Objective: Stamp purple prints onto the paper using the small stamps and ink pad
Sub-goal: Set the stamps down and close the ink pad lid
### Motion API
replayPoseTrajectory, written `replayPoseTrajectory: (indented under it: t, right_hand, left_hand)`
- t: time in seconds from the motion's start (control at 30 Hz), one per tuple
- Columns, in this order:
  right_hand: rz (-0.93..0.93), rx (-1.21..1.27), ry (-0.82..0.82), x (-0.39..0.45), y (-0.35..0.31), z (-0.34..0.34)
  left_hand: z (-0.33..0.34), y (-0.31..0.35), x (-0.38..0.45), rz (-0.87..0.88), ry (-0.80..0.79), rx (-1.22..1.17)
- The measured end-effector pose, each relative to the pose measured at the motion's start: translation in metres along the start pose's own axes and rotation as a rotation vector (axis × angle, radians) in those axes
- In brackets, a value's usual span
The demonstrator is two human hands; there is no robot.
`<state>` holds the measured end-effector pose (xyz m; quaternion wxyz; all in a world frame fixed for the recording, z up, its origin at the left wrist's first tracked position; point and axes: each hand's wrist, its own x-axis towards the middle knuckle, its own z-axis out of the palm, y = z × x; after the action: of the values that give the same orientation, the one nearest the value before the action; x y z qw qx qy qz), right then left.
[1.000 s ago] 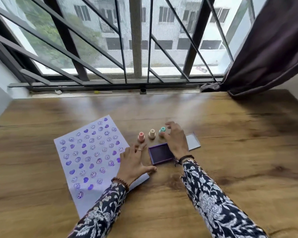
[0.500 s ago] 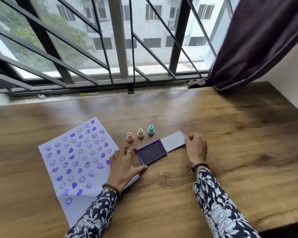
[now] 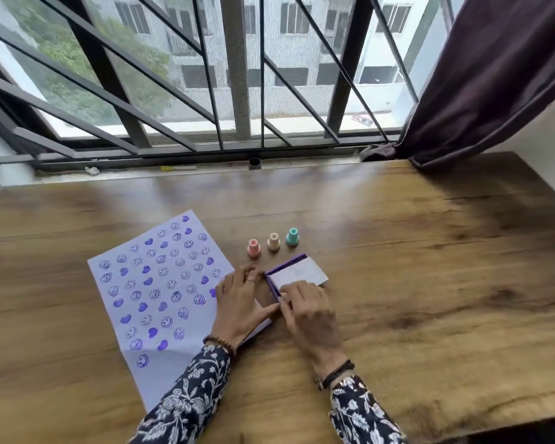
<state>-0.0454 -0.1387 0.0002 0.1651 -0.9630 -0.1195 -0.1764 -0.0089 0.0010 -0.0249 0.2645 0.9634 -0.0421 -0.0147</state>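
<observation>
A white paper (image 3: 161, 283) covered in purple smiley, swirl and heart prints lies at the left of the wooden table. Three small stamps stand in a row beyond the hands: pink (image 3: 253, 248), cream (image 3: 273, 242) and teal (image 3: 292, 236). The purple ink pad (image 3: 289, 262) now has its clear lid (image 3: 302, 274) folded over it. My right hand (image 3: 308, 315) presses its fingertips on the lid's near edge. My left hand (image 3: 241, 302) lies flat on the paper's right edge, its thumb against the pad's near left corner.
The wooden table (image 3: 430, 283) runs to a window sill with black bars (image 3: 237, 91) at the back. A dark curtain (image 3: 494, 75) hangs at the far right. The table's front edge shows at the bottom right.
My right hand left the teal stamp, took the open lid at the right, and swung it over the ink pad. The left hand stayed on the paper.
</observation>
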Motion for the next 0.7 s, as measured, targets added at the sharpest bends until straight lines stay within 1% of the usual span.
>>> replayPoseTrajectory:
  t: [0.1, 0.13, 0.2, 0.27, 0.33, 0.5, 0.7]
  right_hand:
    - [0.025, 0.059, -0.020, -0.005, -0.001, 0.009]
    - [0.077, 0.090, -0.010, -0.004, 0.000, 0.009]
    - [0.256, 0.152, -0.007, 0.000, 0.005, 0.008]
    - [0.416, 0.176, -0.064, 0.005, 0.010, 0.008]
    - [0.492, 0.201, -0.141, 0.011, 0.012, 0.007]
    - [0.498, 0.169, -0.226, 0.019, 0.008, 0.007]
    - [0.482, 0.157, -0.212, 0.017, 0.005, 0.007]
  left_hand:
    - [0.001, -0.003, -0.001, 0.007, 0.011, -0.054]
    - [0.001, -0.003, -0.001, 0.008, 0.011, -0.059]
    - [0.001, -0.004, -0.001, 0.005, 0.007, -0.069]
    - [0.001, -0.004, -0.001, -0.003, 0.004, -0.074]
    - [0.002, -0.004, 0.000, -0.004, 0.004, -0.076]
    - [0.003, -0.004, -0.001, 0.005, 0.036, -0.095]
    - [0.004, -0.006, -0.001, 0.009, 0.042, -0.096]
